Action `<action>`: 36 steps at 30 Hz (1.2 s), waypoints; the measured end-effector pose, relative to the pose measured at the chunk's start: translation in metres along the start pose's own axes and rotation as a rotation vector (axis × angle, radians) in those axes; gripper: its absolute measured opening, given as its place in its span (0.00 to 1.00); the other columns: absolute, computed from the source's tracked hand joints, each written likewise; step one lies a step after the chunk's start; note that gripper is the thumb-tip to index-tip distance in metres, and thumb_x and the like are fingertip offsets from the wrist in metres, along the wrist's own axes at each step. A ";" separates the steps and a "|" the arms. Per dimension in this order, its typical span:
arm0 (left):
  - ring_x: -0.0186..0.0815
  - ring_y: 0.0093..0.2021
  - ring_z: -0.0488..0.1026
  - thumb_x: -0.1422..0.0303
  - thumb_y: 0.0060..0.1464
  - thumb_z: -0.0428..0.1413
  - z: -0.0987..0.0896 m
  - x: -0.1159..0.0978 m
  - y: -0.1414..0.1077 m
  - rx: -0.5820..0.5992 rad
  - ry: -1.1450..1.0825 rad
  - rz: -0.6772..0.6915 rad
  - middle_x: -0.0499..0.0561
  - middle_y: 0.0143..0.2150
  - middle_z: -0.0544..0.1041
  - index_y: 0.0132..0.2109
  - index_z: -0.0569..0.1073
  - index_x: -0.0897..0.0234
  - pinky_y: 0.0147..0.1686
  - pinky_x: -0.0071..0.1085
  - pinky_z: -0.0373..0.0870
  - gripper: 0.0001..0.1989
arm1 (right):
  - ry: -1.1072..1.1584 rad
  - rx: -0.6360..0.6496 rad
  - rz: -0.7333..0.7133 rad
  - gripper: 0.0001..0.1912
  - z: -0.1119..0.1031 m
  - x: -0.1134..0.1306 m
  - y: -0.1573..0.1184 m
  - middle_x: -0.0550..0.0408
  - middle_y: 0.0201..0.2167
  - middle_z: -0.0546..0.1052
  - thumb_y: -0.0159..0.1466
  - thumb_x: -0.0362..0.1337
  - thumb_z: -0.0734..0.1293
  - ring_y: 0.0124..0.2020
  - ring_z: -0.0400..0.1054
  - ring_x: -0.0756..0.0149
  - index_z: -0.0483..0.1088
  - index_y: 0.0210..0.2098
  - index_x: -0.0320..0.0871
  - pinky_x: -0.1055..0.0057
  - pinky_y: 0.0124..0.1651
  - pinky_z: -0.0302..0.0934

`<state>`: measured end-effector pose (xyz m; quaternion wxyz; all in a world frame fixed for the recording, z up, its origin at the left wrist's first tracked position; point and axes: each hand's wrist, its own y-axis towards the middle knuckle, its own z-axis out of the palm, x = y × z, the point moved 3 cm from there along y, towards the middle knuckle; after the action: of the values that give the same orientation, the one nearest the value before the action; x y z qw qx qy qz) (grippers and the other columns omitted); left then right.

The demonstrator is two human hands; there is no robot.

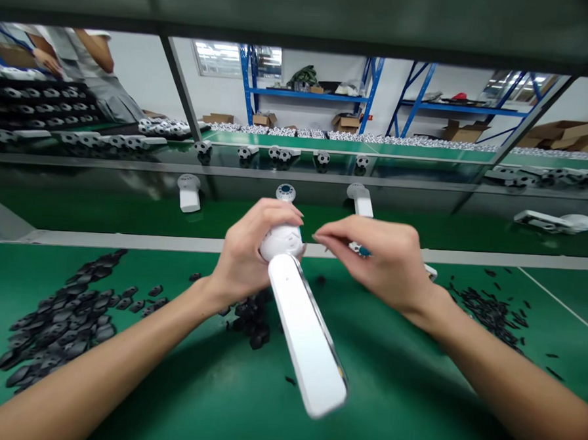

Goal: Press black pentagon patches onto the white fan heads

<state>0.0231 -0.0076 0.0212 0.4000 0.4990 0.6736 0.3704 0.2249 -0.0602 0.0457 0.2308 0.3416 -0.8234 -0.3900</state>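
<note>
My left hand (250,250) wraps the round head of a white handheld appliance (305,332), whose long, glossy handle points down toward me. My right hand (371,260) hovers beside that head, its fingertips close to my left fingers and nothing visible in them. Under my right palm, a small white-and-teal piece (360,250) is partly hidden. A heap of small black parts (252,319) lies on the green mat (131,395) beneath the appliance, partly hidden by it.
Larger spreads of black parts (62,319) lie to the left and right (489,312). White appliances (189,193) stand on a glossy shelf ahead. Beyond it, rows of white parts, a person (85,58) at far left, blue racks (305,92) and cardboard boxes (569,136) appear.
</note>
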 end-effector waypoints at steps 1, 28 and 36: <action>0.42 0.49 0.79 0.74 0.59 0.68 -0.001 0.004 0.000 -0.012 0.013 -0.024 0.55 0.49 0.79 0.51 0.74 0.62 0.50 0.38 0.78 0.16 | 0.031 0.121 0.139 0.06 0.001 -0.006 0.000 0.59 0.36 0.87 0.70 0.28 0.74 0.33 0.81 0.66 0.83 0.39 0.44 0.72 0.34 0.69; 0.37 0.39 0.82 0.63 0.50 0.77 -0.037 0.054 0.008 -0.202 0.047 -0.234 0.53 0.47 0.81 0.51 0.74 0.63 0.38 0.32 0.80 0.26 | 0.031 0.577 0.545 0.06 0.086 -0.042 -0.037 0.58 0.33 0.85 0.67 0.30 0.78 0.35 0.80 0.63 0.79 0.35 0.44 0.72 0.35 0.66; 0.40 0.43 0.80 0.64 0.54 0.73 -0.039 0.045 0.005 -0.247 0.180 -0.136 0.52 0.48 0.79 0.52 0.74 0.60 0.43 0.37 0.78 0.22 | -0.107 -0.117 -0.414 0.04 -0.002 0.015 -0.017 0.52 0.36 0.86 0.72 0.28 0.74 0.37 0.82 0.64 0.79 0.42 0.42 0.69 0.42 0.75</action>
<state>-0.0189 0.0331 0.0344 0.4203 0.3642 0.6882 0.4659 0.2233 -0.0800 0.0353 0.1212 0.4682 -0.7227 -0.4937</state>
